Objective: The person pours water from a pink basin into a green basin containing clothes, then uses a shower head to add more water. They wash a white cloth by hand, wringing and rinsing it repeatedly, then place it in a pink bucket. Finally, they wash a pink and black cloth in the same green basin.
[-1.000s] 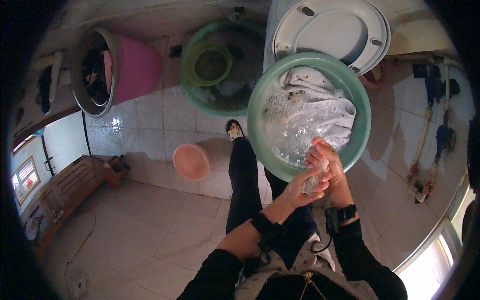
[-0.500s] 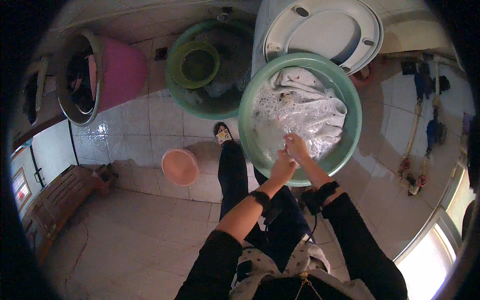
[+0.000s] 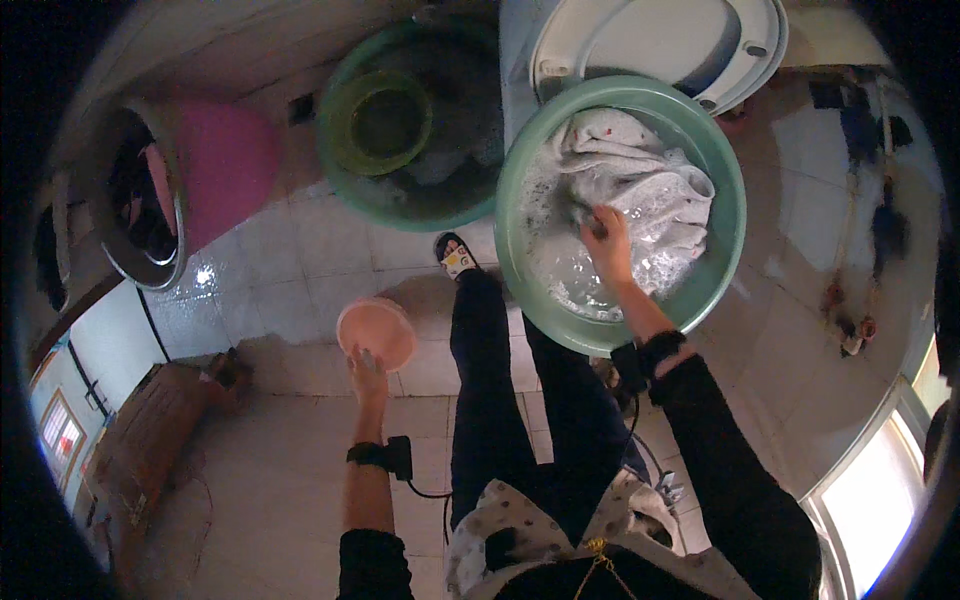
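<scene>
Hands apart: L hand [image 3: 368, 372] at pink bowl's [image 3: 377, 322] near rim, R hand [image 3: 608, 248] over green tub [image 3: 729, 210].
Wet cloth [image 3: 660, 205] just R of R hand; can't tell either grip.

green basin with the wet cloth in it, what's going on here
The person's right hand is inside the green basin, by a wet whitish cloth in soapy water. The left hand reaches over the near edge of a small peach-pink basin. Whether either hand holds something is too unclear to tell.
</scene>
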The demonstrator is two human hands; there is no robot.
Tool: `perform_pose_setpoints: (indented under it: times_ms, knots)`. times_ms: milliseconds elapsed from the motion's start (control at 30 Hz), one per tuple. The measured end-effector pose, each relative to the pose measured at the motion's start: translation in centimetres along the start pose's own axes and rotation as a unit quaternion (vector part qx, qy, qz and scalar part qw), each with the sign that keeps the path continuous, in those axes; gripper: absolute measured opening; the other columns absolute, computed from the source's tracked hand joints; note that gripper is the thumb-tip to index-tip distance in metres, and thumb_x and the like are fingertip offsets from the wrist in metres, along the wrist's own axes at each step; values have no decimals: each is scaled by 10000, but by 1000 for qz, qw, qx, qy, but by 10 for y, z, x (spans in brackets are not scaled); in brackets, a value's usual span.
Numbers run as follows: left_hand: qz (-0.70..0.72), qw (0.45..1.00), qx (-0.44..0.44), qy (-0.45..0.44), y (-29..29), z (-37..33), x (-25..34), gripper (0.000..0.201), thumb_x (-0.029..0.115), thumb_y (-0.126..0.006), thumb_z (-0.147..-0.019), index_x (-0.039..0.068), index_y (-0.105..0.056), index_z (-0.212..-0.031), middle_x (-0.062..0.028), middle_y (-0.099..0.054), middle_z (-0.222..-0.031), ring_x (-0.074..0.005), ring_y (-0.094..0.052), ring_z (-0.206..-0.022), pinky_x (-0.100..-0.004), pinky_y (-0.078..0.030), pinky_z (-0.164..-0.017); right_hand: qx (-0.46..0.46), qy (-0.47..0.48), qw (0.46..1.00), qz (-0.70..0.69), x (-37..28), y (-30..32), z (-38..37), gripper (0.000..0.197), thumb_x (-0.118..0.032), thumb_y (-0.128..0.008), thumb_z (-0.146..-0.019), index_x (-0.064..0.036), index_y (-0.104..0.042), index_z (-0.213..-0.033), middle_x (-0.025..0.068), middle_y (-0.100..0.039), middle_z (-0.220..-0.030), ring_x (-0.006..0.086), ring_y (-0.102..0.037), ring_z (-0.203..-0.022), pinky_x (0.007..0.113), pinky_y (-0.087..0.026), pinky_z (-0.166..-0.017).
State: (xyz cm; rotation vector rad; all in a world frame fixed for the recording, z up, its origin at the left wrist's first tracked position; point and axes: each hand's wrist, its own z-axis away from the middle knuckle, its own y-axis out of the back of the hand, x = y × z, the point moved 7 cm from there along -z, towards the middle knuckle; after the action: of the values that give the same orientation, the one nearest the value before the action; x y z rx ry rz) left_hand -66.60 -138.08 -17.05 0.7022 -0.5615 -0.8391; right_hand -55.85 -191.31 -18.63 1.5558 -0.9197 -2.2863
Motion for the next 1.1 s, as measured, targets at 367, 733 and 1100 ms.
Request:
perform_pose_setpoints:
  times_ms: [367,733,1100]
  knots:
    - [-23,823,-111,-556,-129,78,383,406,53,-534,-830,67,-517,-1235,-192,-499,-1250,-397,-509,-1099,-454,-448,-901,-283,-237,904,214,116,-22,80,252,-154,-640,-757,-43,-659,-982,171,-637,-1047,378,-556,-1036,460,-450,-838]
    - [-133,920,-181,-321,-210,-5,394,387,205,-514,-885,38,-534,-1233,-225,-589,-1152,-416,-560,-1043,-487,-428,-918,-71,-143,971,178,130,33,78,332,-167,-648,-782,-17,-585,-1071,210,-573,-1120,395,-535,-1055,454,-448,-893]
    - [433,774,-444,130,-213,88,392,475,387,-517,-929,9,-520,-1217,-88,-588,-1107,-214,-578,-969,-357,-468,-839,-64,-152,976,-143,9,37,85,210,-242,-516,-930,-51,-544,-1016,254,-627,-867,449,-611,-770,498,-495,-659]
